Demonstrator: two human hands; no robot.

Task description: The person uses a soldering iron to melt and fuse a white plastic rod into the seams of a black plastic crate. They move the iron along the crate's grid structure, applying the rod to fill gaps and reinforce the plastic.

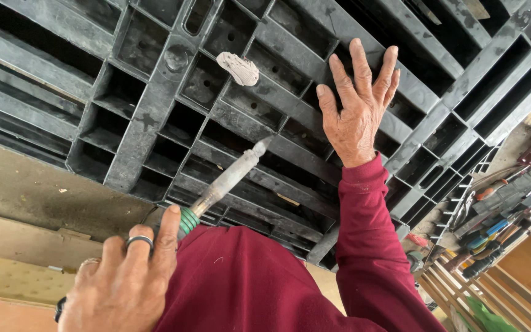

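— Pallet (155, 110) first: black moulded plastic, scuffed and dusty, ribs crossing into deep square pockets. Fills most of the view.

— And behind it?

— Worn wooden boards (26, 246) at lower left; a rack of hand tools (493, 215) at far right, well apart from the work.

— Hands?

— Right hand (356, 117) laid flat on a rib, fingers spread and straight, grip fully open, holding nothing; seems to steady the pallet. Left hand (124, 283) low in the view, grip closed round the handle of a tool (228, 178), index finger stretched along it.

— Shape of the tool?

— Long, tapering, crusted grey shaft; green ribbed collar (187, 220) at the handle. Tip pointed up at a slanting rib, just beside it; cannot tell whether touching.

— Step in hand, then?

— Probably the approach: tip brought up to the rib. Calls next for a firm brace from the flat hand and a careful, small advance of the tip onto the hard plastic edge.

— Anything smaller?

— Pale grey lump (238, 67), soft-looking and creased, stuck on a rib higher up. Dark band ring (139, 241) on a left finger.
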